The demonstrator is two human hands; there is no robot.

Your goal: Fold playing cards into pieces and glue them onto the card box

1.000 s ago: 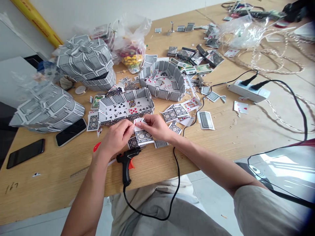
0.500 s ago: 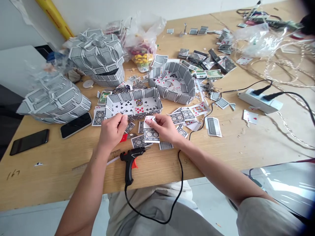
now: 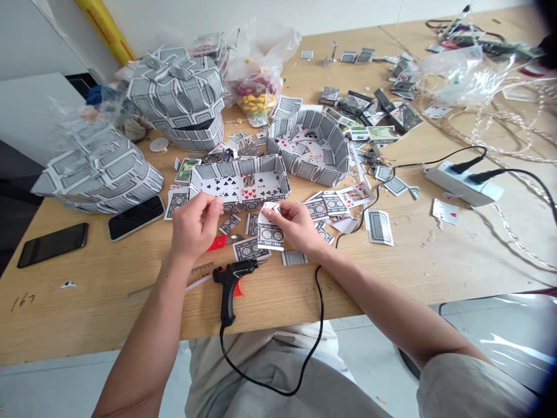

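Observation:
My right hand (image 3: 297,225) pinches a folded playing card (image 3: 270,235), its dark patterned back hanging down and a bit of white face showing at the thumb. To the left, my left hand (image 3: 195,223) is closed with thumb against curled fingers; whatever it may hold is too hidden to make out. Just beyond both hands stands a rectangular box made of playing cards (image 3: 281,174), card faces lining its inside. A black glue gun (image 3: 228,290) with an orange trigger lies nearer my body. Loose cards (image 3: 251,248) are scattered below and around my hands.
An angular card-built tray (image 3: 335,168) sits behind the box. Two card-covered baskets (image 3: 98,168) (image 3: 178,87) stand left, near two phones (image 3: 52,245) (image 3: 136,218). A power strip (image 3: 461,183) lies right; the glue gun's cord (image 3: 322,302) loops over the table edge.
My left hand has shifted slightly left and its fingers have turned, staying curled. The right hand keeps its pinch on the folded card. The whole view has shifted a little.

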